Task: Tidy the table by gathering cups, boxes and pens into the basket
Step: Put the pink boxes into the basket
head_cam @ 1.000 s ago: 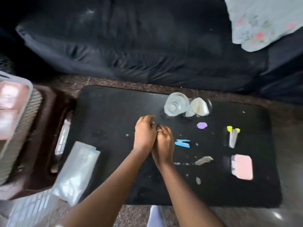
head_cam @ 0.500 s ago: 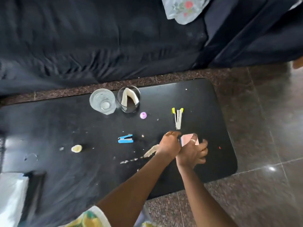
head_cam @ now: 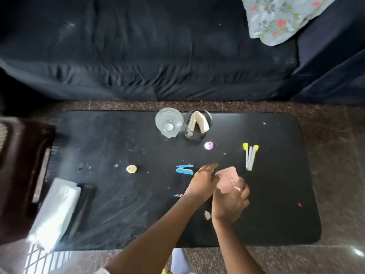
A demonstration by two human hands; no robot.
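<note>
- Black low table (head_cam: 118,204), scattered with pale crumbs and smears, set on speckled stone floor in front of a dark sofa (head_cam: 138,56).
- Right hand (head_cam: 230,202) closed around a small pink box (head_cam: 227,177), lifted off the tabletop and tilted; ring on one finger.
- Left hand (head_cam: 204,181) just beside the box, fingers (head_cam: 212,167) loosely spread and reaching forward — touching the box's left edge or only near it, cannot tell; holding nothing that can be seen.
- Clear glass cup (head_cam: 169,122) upright near the far edge, touching or almost touching a second glass cup (head_cam: 197,124) with a folded pale paper (head_cam: 198,122) standing inside.
- Small round purple object (head_cam: 208,145) just in front of the second cup.
- Yellow-capped pens (head_cam: 250,156) lying together, right of centre, caps toward the sofa, near the pink box but apart from it.
- Blue stapler-like item (head_cam: 185,170) flat on the table, just left of the left hand.
- Small yellowish round thing (head_cam: 131,168) further left, well apart from the hands.
- White flat packet (head_cam: 57,212) at the near left corner, overhanging the table edge, with a dark bar (head_cam: 83,206) beside it.
- White gridded basket (head_cam: 39,258) partly visible at the bottom left, below the table — blurred.
- Floral cloth (head_cam: 280,16) on the sofa, top right.
</note>
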